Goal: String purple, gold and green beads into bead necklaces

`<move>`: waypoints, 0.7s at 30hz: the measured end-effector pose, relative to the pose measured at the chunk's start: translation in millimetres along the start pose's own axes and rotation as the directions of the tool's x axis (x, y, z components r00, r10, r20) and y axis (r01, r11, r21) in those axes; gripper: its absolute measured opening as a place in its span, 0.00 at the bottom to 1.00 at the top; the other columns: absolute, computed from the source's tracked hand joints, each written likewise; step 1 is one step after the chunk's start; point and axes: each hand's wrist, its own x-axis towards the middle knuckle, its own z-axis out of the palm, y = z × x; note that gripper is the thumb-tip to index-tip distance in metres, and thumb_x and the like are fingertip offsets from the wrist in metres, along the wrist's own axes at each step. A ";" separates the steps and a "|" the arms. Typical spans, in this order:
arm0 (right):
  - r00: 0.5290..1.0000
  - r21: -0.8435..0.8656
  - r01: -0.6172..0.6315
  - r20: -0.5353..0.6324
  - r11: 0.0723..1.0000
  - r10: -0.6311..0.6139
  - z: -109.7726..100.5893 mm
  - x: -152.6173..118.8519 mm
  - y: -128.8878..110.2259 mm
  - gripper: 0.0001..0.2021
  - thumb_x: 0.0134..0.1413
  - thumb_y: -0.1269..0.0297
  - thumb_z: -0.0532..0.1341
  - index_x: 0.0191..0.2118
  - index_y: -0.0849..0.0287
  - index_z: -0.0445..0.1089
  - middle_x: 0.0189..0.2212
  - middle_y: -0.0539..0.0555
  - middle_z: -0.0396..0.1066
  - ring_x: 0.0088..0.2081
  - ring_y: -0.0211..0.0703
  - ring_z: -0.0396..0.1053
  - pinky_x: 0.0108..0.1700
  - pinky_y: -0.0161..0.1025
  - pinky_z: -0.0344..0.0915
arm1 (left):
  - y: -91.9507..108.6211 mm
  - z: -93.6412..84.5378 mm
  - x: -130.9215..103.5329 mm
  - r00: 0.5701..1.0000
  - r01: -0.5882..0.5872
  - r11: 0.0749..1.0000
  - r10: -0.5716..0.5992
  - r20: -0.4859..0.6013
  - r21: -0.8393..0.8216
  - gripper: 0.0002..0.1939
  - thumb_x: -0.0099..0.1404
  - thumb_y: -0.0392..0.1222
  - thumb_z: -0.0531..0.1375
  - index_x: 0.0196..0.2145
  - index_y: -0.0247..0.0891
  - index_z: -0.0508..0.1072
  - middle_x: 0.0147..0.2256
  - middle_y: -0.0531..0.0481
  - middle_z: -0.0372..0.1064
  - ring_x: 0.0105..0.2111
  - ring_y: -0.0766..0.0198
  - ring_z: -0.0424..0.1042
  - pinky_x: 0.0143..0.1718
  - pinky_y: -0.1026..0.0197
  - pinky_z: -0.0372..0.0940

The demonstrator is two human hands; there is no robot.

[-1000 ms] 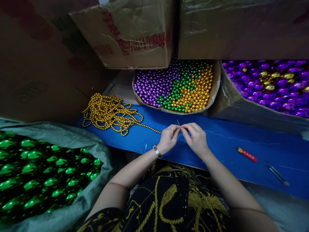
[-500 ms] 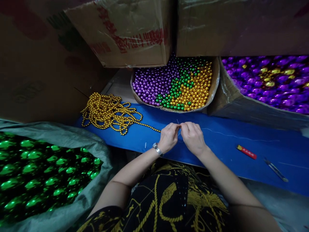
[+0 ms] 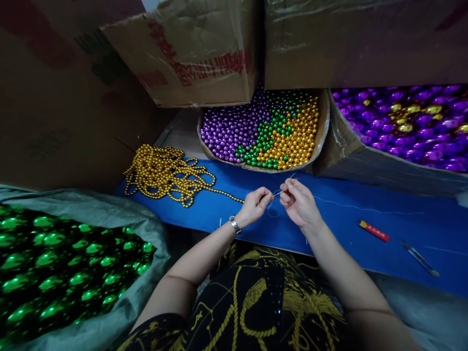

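My left hand (image 3: 255, 204), with a metal watch at the wrist, is closed in a pinch on a thin pale thread (image 3: 277, 194). A strand of gold beads runs into that hand from a heaped gold bead string (image 3: 157, 170) on the blue tabletop (image 3: 234, 222). A little to the right, my right hand (image 3: 298, 201) pinches the same thread, whose tip pokes up above the fingers. A small loop of thread hangs between the hands. From the right hand, a long pale thread trails rightward over the tabletop.
A box of purple, green and gold beads (image 3: 270, 131) stands behind my hands. Purple beads (image 3: 409, 122) fill another box at right. Right of my hands lie a red packet (image 3: 373, 230) and a slim tool (image 3: 419, 257). Green beads (image 3: 69, 263) fill a sack at left; cartons (image 3: 197, 63) hang overhead.
My hands have come apart. The right hand has moved slightly right, turned and drawn the thread, so a stretch of it shows between the hands. The left hand has barely moved.
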 end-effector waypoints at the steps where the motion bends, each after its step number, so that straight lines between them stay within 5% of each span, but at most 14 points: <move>1: 0.999 0.019 -0.036 -0.003 0.999 0.036 -0.3 -0.9 -3.6 0.16 0.45 0.57 0.68 0.34 0.55 0.61 0.27 0.45 0.66 0.21 0.29 0.59 0.21 0.28 0.59 | -0.3 -1.3 0.3 1.000 -0.007 1.000 0.007 0.021 0.004 0.18 0.66 0.54 0.54 0.32 0.35 0.69 0.25 0.54 0.63 0.24 0.70 0.59 0.26 0.66 0.55; 7: 0.999 0.033 0.034 0.011 0.999 -0.035 -1.1 -5.0 -16.2 0.16 0.49 0.57 0.68 0.36 0.55 0.60 0.28 0.44 0.64 0.23 0.28 0.62 0.24 0.26 0.63 | 2.7 -5.5 5.1 0.996 -0.053 0.998 0.049 0.070 0.044 0.18 0.66 0.54 0.55 0.31 0.35 0.69 0.26 0.53 0.64 0.25 0.70 0.60 0.28 0.66 0.56; 14: 0.936 -0.195 0.347 0.015 0.917 -0.351 11.0 -12.6 -28.5 0.10 0.64 0.53 0.54 0.39 0.52 0.55 0.28 0.46 0.63 0.28 0.34 0.69 0.33 0.36 0.71 | -2.7 -19.1 12.3 0.947 0.192 0.930 -0.091 0.309 -0.315 0.23 0.63 0.59 0.58 0.40 0.34 0.70 0.34 0.46 0.71 0.33 0.65 0.71 0.36 0.62 0.65; 17: 0.810 -0.460 0.563 0.143 0.687 -0.569 9.6 -15.2 -28.5 0.04 0.67 0.60 0.51 0.42 0.53 0.56 0.29 0.49 0.65 0.34 0.38 0.72 0.41 0.42 0.72 | -8.4 -26.8 14.9 0.950 0.160 0.954 -0.080 0.302 -0.252 0.23 0.62 0.58 0.60 0.43 0.34 0.70 0.39 0.45 0.71 0.37 0.63 0.72 0.40 0.60 0.66; 19: 0.682 -0.639 0.677 0.358 0.365 -0.637 3.2 -13.2 -25.9 0.04 0.66 0.65 0.52 0.45 0.55 0.60 0.34 0.53 0.68 0.41 0.42 0.72 0.46 0.46 0.72 | -10.0 -30.3 15.3 0.957 0.095 0.980 -0.041 0.288 -0.173 0.22 0.62 0.57 0.61 0.40 0.33 0.70 0.37 0.46 0.70 0.34 0.65 0.70 0.38 0.61 0.65; 21: 0.561 -0.689 0.725 0.591 0.000 -0.579 -5.3 -7.8 -22.2 0.09 0.64 0.70 0.54 0.48 0.57 0.63 0.37 0.56 0.68 0.43 0.45 0.70 0.51 0.50 0.70 | -8.2 -32.3 14.3 0.964 0.030 0.994 -0.001 0.267 -0.102 0.20 0.63 0.56 0.59 0.39 0.33 0.69 0.34 0.48 0.70 0.32 0.67 0.69 0.36 0.62 0.64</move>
